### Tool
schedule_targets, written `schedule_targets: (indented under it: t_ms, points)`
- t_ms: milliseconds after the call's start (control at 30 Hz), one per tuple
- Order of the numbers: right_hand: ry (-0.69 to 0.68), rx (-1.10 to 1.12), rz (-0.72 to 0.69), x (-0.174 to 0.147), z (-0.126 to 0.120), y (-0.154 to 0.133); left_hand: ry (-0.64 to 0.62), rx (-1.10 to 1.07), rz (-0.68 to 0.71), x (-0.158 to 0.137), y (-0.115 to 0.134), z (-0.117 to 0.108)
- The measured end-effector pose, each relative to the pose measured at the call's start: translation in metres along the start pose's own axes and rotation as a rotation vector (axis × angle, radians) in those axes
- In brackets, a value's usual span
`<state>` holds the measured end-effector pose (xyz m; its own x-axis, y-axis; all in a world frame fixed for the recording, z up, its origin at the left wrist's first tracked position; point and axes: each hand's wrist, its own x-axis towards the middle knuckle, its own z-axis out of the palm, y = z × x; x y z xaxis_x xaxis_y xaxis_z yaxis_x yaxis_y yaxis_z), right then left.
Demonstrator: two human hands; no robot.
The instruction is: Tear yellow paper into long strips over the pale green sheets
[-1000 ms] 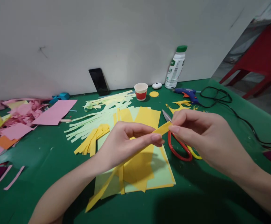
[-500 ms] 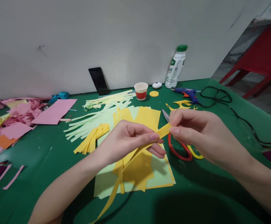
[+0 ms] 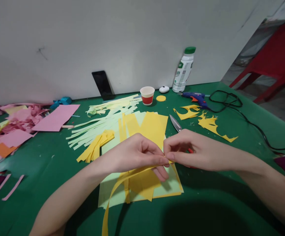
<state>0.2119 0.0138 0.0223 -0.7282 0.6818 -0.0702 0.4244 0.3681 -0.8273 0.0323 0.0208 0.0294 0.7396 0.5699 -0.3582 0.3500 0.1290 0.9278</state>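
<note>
A long yellow paper strip [image 3: 119, 183] hangs in a curve from my fingers down to the lower edge of view. My left hand [image 3: 138, 155] pinches it between thumb and forefinger. Fingertips of my right hand [image 3: 191, 149] close on the strip's end, right against my left thumb. Beneath both hands lie yellow paper pieces [image 3: 154, 126] on light green sheets [image 3: 113, 193]. Scissors [image 3: 175, 124] lie under my right hand, which hides most of their handles. A bundle of short yellow strips [image 3: 95, 147] rests left of my left hand.
Behind stand a paper cup [image 3: 147, 96], a leaning phone [image 3: 102, 84] and a white bottle [image 3: 183, 72]. A glue gun [image 3: 195, 97] with a black cord and yellow scraps [image 3: 212, 124] lie at right. Fringed green paper [image 3: 88, 132] and pink paper [image 3: 56, 118] occupy the left.
My right hand has moved left and down, so its fingertips now meet my left hand's. The strip's loose end swung into a steeper curve. Yellow scraps behind my right hand came into view.
</note>
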Motion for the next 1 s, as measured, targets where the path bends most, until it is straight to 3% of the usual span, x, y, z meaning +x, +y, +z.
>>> schedule_targets:
  t_ms: [133, 267, 367, 467, 700, 800, 1000]
  points:
    - [-0.011, -0.004, 0.036, 0.001, 0.001, 0.003, 0.010, 0.000, -0.017, 0.002, -0.001, 0.003]
    - [-0.090, 0.014, 0.128, -0.006, -0.015, 0.012, 0.011, -0.019, -0.036, 0.002, -0.003, -0.001]
    - [0.038, 0.003, 0.161, -0.011, -0.031, 0.020, 0.053, -0.060, -0.029, 0.000, -0.006, -0.010]
    - [0.112, 0.014, 0.155, -0.009, -0.032, 0.020, 0.073, -0.079, -0.023, 0.000, -0.008, -0.014]
    - [-0.128, 0.136, 0.086, 0.002, -0.007, 0.012, 0.016, -0.044, -0.036, 0.004, -0.012, -0.007]
    - [-0.196, 0.237, 0.147, 0.000, -0.014, 0.018, 0.002, -0.024, -0.031, 0.003, -0.014, -0.008]
    - [-0.167, 0.331, 0.253, -0.004, -0.035, 0.030, 0.021, -0.003, -0.053, -0.008, -0.021, -0.016]
